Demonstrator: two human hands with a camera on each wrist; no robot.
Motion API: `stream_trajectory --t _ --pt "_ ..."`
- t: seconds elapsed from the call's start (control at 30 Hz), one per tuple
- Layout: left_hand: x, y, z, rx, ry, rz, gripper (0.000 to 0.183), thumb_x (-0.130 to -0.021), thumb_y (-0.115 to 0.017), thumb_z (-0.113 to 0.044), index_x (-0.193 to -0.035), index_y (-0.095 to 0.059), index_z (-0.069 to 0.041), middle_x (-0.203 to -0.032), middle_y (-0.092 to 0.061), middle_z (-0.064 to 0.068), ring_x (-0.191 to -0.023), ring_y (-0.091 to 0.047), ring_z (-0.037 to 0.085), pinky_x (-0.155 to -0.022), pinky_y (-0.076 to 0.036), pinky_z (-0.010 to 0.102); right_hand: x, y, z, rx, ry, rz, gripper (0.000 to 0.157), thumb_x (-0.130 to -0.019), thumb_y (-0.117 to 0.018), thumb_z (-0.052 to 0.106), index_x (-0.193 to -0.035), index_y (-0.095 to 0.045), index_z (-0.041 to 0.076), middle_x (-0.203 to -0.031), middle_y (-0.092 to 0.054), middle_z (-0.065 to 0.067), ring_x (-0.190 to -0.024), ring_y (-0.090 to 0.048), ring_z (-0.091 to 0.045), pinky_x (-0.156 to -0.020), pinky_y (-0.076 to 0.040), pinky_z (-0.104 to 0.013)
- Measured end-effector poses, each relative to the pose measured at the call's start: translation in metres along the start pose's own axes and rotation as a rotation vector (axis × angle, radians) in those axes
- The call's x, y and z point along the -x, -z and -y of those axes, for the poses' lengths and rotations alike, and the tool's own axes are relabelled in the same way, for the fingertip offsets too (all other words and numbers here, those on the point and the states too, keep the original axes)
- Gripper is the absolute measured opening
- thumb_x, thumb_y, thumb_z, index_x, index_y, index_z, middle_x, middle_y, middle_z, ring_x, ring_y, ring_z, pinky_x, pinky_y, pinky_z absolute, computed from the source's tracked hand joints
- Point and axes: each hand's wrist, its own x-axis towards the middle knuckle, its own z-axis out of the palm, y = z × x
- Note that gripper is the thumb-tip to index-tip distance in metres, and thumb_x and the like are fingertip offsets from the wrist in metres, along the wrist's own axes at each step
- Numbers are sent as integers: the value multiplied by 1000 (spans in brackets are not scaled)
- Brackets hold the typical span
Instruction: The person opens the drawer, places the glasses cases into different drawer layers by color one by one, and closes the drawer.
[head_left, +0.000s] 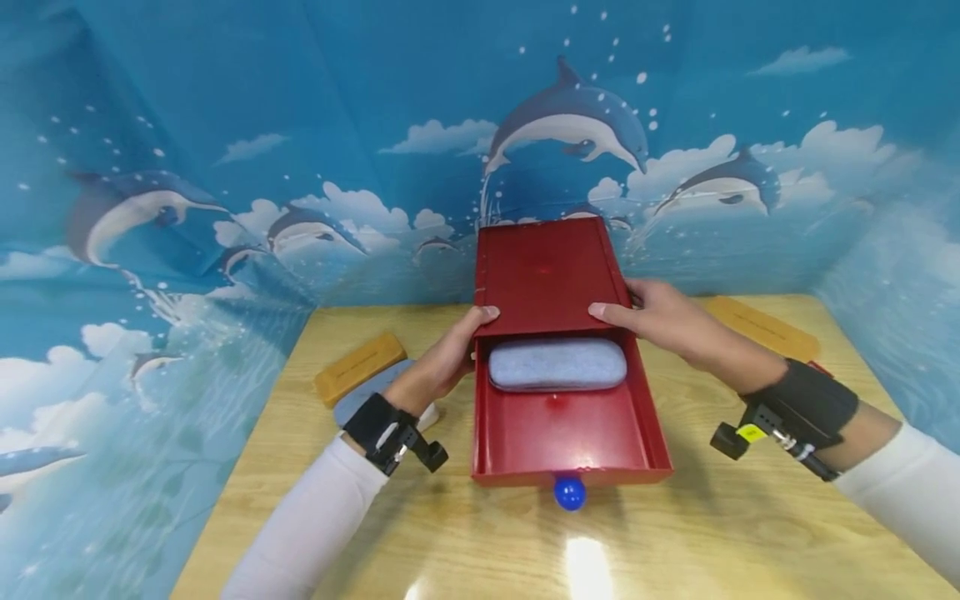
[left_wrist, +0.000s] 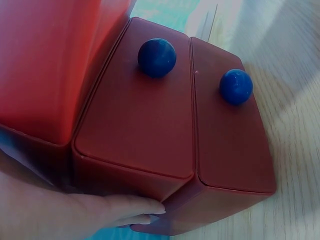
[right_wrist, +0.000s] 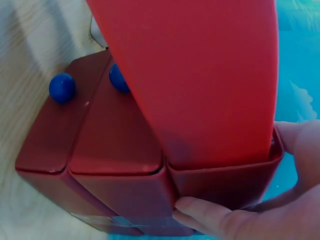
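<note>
A red drawer cabinet point(head_left: 547, 275) stands on the table with its top drawer point(head_left: 570, 437) pulled out toward me. Inside that drawer, at the back, lies a rounded grey-blue glasses case point(head_left: 557, 364). My left hand point(head_left: 450, 350) grips the cabinet's left side, its thumb on the top edge; in the left wrist view its fingers point(left_wrist: 135, 205) lie along the side wall. On the other side my right hand point(head_left: 667, 321) holds the cabinet, thumb on top and fingers point(right_wrist: 205, 212) against the wall. Two lower drawers with blue ball knobs point(left_wrist: 236, 86) are closed.
Left of the cabinet lie an orange-yellow case point(head_left: 360, 367) and a blue-grey case point(head_left: 360, 400), partly covered by my left arm. Another yellow case point(head_left: 765, 327) lies at the back right, beyond my right forearm. A dolphin-print backdrop point(head_left: 420, 167) rises behind the wooden table point(head_left: 495, 550).
</note>
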Motion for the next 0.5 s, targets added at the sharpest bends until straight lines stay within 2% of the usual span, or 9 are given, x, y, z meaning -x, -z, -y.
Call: stream_trajectory --t 0.07,0.27,0.37,0.5 --pt "-1 0 0 -4 5 -1 59 -90 -42 -52 -136 -38 -15 -134 -43 11 -115 -46 28 -92 -42 43 0 -1 -2 -62 -24 26 69 -91 -58 50 -138 -38 2 -124 -55 -17 -106 -57 -29 -86 -50 -45" --pt "0 1 3 -5 -9 6 58 -92 -41 -52 -138 -37 -16 -135 -43 11 -117 -46 28 -92 -42 45 -2 -6 -10 -239 -115 124 68 -93 -52 53 -137 -37 3 -129 -51 -18 -110 -54 -30 -91 -47 -45" --pt "0 5 5 -10 -30 34 57 -93 -42 -55 -138 -38 -20 -135 -44 8 -119 -45 28 -94 -41 48 -2 -8 -14 -302 -118 144 66 -94 -51 52 -138 -36 6 -128 -50 -18 -109 -55 -30 -89 -49 -44" --pt "3 12 5 -9 -24 56 60 -93 -43 -58 -140 -39 -22 -135 -46 8 -120 -46 27 -96 -41 49 -2 -12 -15 -321 -109 157 64 -94 -49 52 -139 -36 8 -127 -51 -18 -109 -55 -30 -88 -49 -44"
